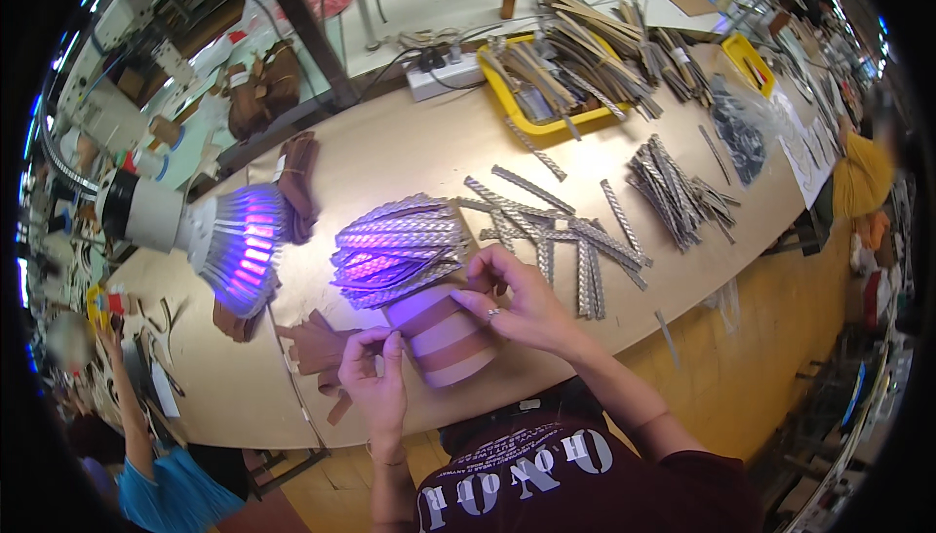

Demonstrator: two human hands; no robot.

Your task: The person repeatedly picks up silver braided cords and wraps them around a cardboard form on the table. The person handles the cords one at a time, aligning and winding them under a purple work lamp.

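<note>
My left hand (373, 374) is closed, thumb and forefinger pinched at the left end of a brown strip (429, 316). At the strip's other end my right hand (522, 301), wearing a ring, is closed with thumb and finger together. The strip lies across a pale, rounded block (436, 332) on the table edge in front of me. A second brown strip (454, 352) crosses the block lower down. Just beyond the block sits a thick bundle of silver braided straps (400, 245), lit pink and violet. Left of my left hand lie loose brown strips (317, 343).
A lamp (239, 245) with a ribbed head glows violet at left. Loose braided straps (546, 221) are scattered right of the bundle. Farther off stand a yellow basket (556, 126) of straps and a white power strip (444, 78). A person in blue (175, 494) is at lower left.
</note>
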